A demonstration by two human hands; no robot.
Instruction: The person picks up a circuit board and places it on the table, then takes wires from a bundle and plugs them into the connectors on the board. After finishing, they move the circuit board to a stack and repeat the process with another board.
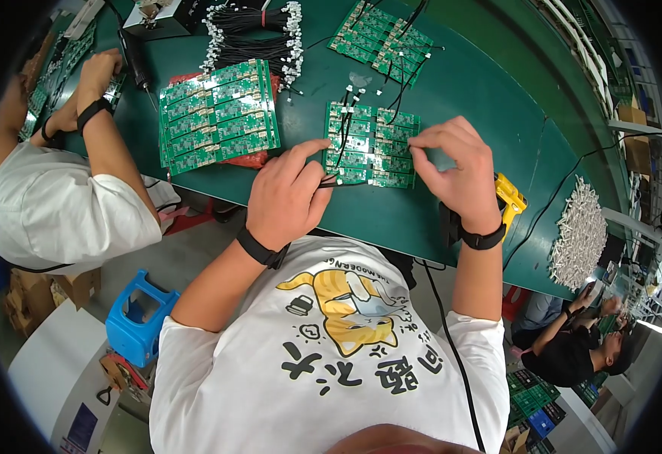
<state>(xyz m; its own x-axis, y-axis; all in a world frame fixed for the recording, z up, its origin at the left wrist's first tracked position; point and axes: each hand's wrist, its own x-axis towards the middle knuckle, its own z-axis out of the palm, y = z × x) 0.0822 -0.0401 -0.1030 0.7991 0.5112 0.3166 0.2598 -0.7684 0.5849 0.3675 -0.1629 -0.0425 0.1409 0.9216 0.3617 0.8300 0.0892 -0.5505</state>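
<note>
A green circuit board panel (394, 155) lies on the table in front of me, with several black cables (344, 130) with white connectors across it. At the panel's left edge is my left hand (289, 189). Its index fingertip touches the edge, while the thumb and lower fingers close on a black cable (334, 184) near the lower left corner. My right hand (459, 163) is at the opposite edge, thumb and index fingertip pinched together beside the board's connectors. Whatever lies between those fingertips is too small to make out.
Stacked circuit boards (221, 113) rest on red material at left, below a bundle of black cables (255, 38). Another cabled panel (380, 41) lies farther back. A yellow tool (509, 198) and a white connector pile (578, 234) are at right. A co-worker's arm (108, 129) is at left.
</note>
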